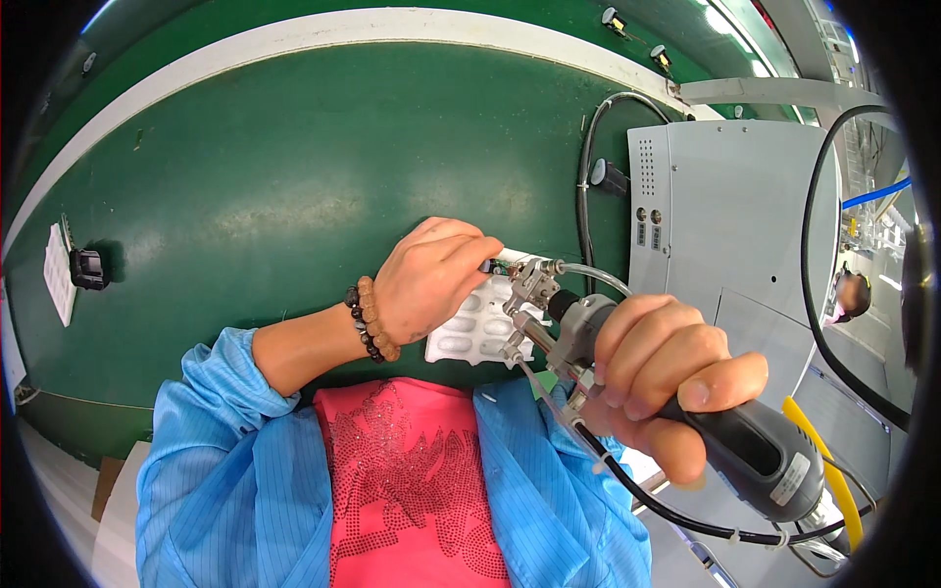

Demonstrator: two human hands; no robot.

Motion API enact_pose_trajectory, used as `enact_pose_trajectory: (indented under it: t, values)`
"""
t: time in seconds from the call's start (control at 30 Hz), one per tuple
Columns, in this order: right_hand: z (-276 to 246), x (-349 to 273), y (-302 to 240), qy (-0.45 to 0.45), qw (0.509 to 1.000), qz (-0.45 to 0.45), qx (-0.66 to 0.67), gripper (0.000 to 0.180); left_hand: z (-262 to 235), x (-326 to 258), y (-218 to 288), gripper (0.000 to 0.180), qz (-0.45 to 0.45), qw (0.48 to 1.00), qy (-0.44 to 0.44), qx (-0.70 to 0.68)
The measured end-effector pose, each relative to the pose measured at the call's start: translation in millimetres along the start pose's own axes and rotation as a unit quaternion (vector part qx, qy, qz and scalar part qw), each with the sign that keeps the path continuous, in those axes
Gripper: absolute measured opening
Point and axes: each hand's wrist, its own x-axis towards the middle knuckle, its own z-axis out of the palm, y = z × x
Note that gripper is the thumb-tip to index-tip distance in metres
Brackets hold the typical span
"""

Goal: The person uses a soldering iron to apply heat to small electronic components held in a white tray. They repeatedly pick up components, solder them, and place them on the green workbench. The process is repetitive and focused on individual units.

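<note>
My right hand (667,377) is wrapped round the dark grey handle of a powered screwdriver (755,453). Its metal nozzle head (534,286), fitted with thin air hoses, points left toward my other hand. The fingers of my left hand (436,277) are closed in a pinch on a small electronic part (498,266), of which a dark end and a bit of green show. Nozzle and fingers mostly cover that part; whether the tip touches it I cannot tell. Below them, close to my body, lies a white moulded tray (475,333) with oval hollows.
A large grey machine cabinet (735,225) stands at the right, with a black cable (585,186) and a small dark object (610,177) beside it. On the green bench (294,147), far left, are a black plastic housing (88,269) and a white tray (59,274). Another person (851,294) is at far right.
</note>
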Motion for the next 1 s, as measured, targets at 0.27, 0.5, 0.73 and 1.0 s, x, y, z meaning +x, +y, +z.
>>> enact_pose_trajectory:
  t: [0.27,0.5,0.73,1.0]
  values:
    - [-0.2,1.8,3.0,-0.004,1.000,0.003,0.007,0.049,0.7,-0.6,-0.3,0.041,0.002,1.000,0.004,-0.001]
    - [-2.2,0.8,7.3,-0.021,0.999,0.016,0.029,0.047,2.9,-1.5,-1.1,0.040,-0.001,1.000,0.005,-0.005]
    - [-6.1,5.0,-27.1,-0.017,0.999,-0.042,0.013,0.047,-0.5,0.5,0.9,0.038,0.011,1.000,-0.008,0.003]
    - [-7.6,-13.4,-78.1,0.046,0.997,-0.041,-0.041,0.043,-17.7,8.7,8.8,0.029,0.026,0.999,-0.001,0.025]
